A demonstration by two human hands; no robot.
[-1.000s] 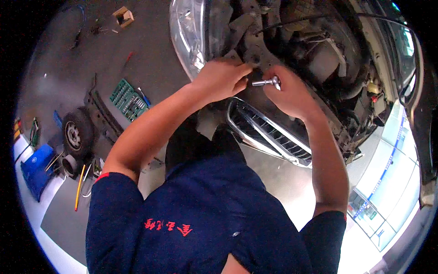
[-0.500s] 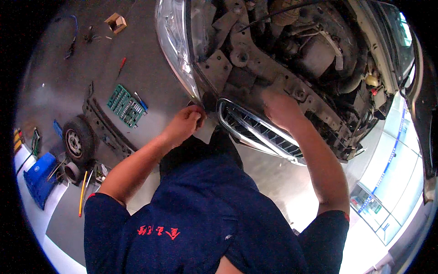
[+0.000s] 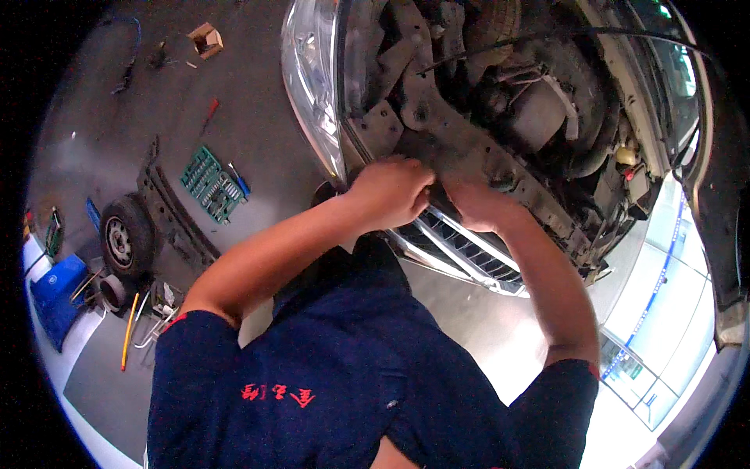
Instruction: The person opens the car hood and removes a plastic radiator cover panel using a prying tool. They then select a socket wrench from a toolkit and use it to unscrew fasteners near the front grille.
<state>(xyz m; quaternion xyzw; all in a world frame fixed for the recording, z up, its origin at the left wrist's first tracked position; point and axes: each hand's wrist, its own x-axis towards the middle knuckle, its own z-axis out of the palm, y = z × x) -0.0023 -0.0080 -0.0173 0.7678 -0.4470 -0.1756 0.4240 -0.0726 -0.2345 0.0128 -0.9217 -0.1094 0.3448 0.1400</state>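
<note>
Far left on the grey workshop floor lies a blue plastic bin (image 3: 55, 301), and just beside it a small spare wheel (image 3: 125, 234) with a yellow-handled tool (image 3: 128, 341) below it. Next to the wheel, a long dark bumper trim piece (image 3: 173, 219) stretches across the floor, and beside that sits an open green socket set tray (image 3: 212, 184). Near the top edge of the floor a small cardboard box (image 3: 205, 39) stands apart, with a red-handled screwdriver (image 3: 208, 116) lying between it and the tray.

Further right is the car's front end with the bumper off: the clear headlight (image 3: 312, 78) at its left corner, the bare metal front crossmember (image 3: 469, 152) running diagonally behind it, and the chrome-barred grille (image 3: 469, 250) hanging just under that.

The left hand (image 3: 394, 191) is clenched into a fist at the crossmember, just below the headlight's lower corner; what it grips is hidden under the knuckles. The right hand (image 3: 476, 205) is touching the crossmember just beside the left, above the grille's upper edge, fingers curled down onto the metal; whether they hold anything cannot be told. Behind the crossmember the open engine bay (image 3: 539, 102) shows hoses and dark parts.
</note>
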